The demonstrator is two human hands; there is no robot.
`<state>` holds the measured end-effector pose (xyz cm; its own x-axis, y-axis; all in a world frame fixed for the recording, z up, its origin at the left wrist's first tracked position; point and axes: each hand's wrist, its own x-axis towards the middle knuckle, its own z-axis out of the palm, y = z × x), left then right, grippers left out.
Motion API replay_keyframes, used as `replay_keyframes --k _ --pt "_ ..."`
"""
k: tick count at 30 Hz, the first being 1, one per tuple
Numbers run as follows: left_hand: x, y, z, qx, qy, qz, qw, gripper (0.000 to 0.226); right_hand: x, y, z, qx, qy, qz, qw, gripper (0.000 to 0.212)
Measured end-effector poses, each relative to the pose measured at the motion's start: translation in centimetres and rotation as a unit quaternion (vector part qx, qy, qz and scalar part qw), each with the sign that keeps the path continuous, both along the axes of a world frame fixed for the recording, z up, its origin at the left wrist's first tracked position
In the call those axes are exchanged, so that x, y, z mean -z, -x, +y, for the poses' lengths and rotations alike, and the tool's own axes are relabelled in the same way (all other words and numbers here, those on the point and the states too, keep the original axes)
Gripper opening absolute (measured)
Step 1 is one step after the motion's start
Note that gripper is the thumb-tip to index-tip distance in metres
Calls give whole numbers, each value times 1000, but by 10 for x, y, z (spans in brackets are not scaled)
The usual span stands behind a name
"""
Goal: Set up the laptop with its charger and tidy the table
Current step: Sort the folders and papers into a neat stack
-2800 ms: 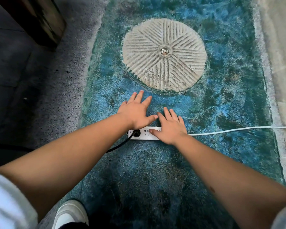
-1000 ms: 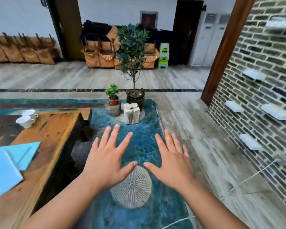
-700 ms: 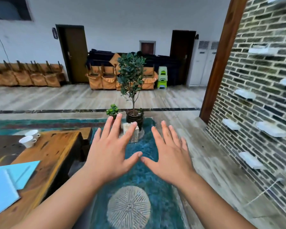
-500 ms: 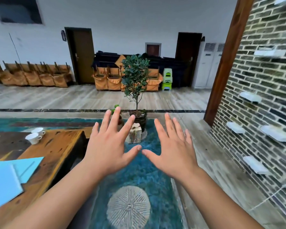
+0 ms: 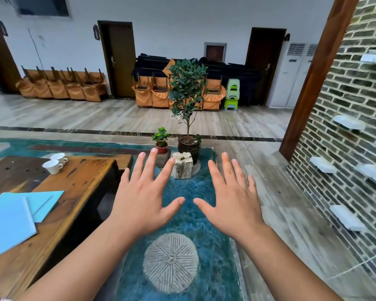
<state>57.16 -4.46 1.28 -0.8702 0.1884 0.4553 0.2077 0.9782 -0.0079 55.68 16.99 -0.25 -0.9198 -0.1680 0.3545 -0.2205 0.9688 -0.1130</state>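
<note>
My L hand (image 5: 143, 203) & R hand (image 5: 232, 203): grip wide, fingers spread, holding nothing, above the round stone (image 5: 170, 262). Wooden surface (image 5: 74, 187) left of the stone, w/ blue folders (image 5: 11, 218) & two cups (image 5: 54, 162).

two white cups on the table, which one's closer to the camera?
The left white cup, lower in the head view. The other white cup sits just behind it to the right, toward the far edge of the wooden table.

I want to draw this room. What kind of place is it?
Probably a restaurant or banquet hall that is closed for now. Covered chairs are tipped up and stacked along the far wall, a wooden table holds white cups, and potted plants decorate a blue floor.
</note>
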Motion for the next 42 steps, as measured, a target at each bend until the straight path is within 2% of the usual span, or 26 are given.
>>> replay_keyframes --k 17,25,35,42 --pt "36 132 -96 28 5 -50 998 87 38 113 -95 53 -14 -53 997 98" --pt "55 197 -107 20 8 -78 997 87 56 182 -99 48 -8 -72 996 98" --pt "82 370 -59 -9 22 -99 995 88 95 374 -52 8 -4 -92 996 97" --pt "81 484 -12 -46 14 -114 992 87 89 512 -5 -30 -29 -111 993 97"
